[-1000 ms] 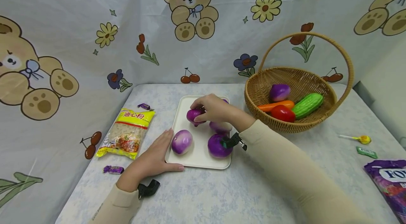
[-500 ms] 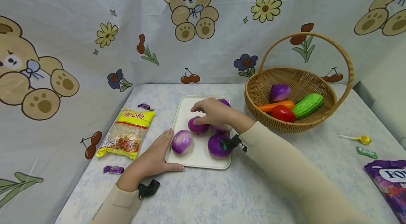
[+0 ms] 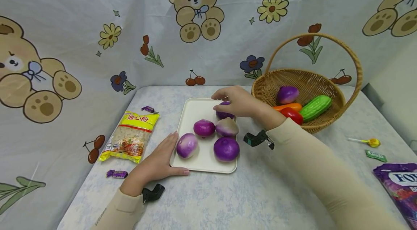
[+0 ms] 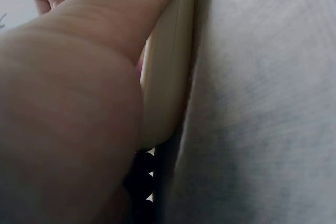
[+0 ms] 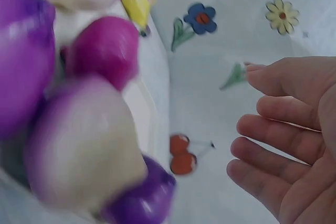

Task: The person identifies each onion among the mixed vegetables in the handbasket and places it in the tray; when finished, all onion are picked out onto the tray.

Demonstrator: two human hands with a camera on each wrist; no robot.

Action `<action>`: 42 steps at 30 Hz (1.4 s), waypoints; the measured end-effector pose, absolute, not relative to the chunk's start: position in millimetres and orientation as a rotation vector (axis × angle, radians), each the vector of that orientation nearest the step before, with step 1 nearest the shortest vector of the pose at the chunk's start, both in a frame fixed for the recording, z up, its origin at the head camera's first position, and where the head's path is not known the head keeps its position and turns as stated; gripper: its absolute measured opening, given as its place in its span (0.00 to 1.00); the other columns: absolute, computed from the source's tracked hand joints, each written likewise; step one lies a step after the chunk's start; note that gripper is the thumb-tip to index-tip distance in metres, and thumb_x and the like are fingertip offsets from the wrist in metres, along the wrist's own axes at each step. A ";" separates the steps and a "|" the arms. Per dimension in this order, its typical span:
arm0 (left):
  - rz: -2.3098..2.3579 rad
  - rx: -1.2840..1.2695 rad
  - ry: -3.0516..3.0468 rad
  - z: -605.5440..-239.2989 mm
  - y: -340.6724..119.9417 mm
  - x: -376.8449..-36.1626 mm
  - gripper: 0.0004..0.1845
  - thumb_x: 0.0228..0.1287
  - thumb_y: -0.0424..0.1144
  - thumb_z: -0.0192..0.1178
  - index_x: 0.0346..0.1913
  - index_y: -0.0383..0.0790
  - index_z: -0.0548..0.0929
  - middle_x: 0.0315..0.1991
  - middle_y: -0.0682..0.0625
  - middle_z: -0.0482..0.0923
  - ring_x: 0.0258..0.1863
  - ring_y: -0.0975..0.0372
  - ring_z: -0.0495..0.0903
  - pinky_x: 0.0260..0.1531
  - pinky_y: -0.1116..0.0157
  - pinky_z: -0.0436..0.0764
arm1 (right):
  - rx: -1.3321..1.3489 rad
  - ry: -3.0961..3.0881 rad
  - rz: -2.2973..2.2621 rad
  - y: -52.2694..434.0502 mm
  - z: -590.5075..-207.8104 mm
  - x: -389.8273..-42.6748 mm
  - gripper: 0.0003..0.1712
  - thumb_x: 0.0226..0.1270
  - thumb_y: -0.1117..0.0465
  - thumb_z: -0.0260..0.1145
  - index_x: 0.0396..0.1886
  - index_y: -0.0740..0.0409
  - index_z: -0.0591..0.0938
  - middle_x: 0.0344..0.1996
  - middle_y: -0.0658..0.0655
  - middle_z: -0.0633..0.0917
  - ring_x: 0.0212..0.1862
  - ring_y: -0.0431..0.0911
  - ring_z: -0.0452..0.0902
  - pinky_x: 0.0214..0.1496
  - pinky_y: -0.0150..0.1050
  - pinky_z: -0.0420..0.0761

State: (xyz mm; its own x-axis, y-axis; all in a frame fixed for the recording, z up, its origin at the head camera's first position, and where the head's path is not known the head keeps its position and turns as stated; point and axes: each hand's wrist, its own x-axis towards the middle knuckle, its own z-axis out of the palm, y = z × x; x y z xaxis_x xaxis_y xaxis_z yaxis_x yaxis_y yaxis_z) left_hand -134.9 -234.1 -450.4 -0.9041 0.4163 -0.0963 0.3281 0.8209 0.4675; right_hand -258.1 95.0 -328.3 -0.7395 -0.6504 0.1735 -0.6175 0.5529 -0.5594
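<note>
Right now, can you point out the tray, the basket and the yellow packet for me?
tray (image 3: 193, 109), head view, bare far-left corner.
basket (image 3: 260, 104), head view, woven left wall.
yellow packet (image 3: 130, 136), head view, middle of its front.

The left hand (image 3: 159, 163) rests flat against the near left corner of the white tray (image 3: 195, 110); the right hand (image 3: 239, 101), fingers relaxed, hovers over the far purple onion (image 3: 224, 114); four more onions lie on the tray; a wicker basket (image 3: 306, 78) of vegetables stands to the right.
</note>
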 end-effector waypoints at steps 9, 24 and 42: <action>0.678 0.590 2.812 -450.5 -234.6 -134.3 0.78 0.46 0.80 0.70 0.85 0.31 0.46 0.84 0.37 0.42 0.83 0.47 0.41 0.77 0.46 0.50 | -0.874 2.880 -0.965 162.3 -308.4 -274.7 0.21 0.75 0.57 0.73 0.61 0.63 0.86 0.56 0.62 0.87 0.58 0.57 0.83 0.62 0.55 0.80; 0.677 0.585 2.811 -450.9 -235.3 -134.2 0.77 0.46 0.80 0.71 0.85 0.31 0.46 0.84 0.37 0.43 0.83 0.47 0.41 0.77 0.45 0.49 | -0.529 2.932 -0.792 253.5 -296.5 -307.8 0.37 0.76 0.43 0.68 0.70 0.66 0.76 0.67 0.73 0.76 0.67 0.71 0.70 0.67 0.71 0.69; 0.674 0.594 2.822 -449.2 -234.0 -133.4 0.77 0.46 0.79 0.72 0.84 0.30 0.47 0.84 0.37 0.44 0.82 0.47 0.42 0.77 0.46 0.50 | -0.414 2.967 -0.627 275.2 -312.5 -319.9 0.45 0.72 0.38 0.70 0.71 0.71 0.74 0.65 0.79 0.74 0.67 0.74 0.67 0.66 0.73 0.66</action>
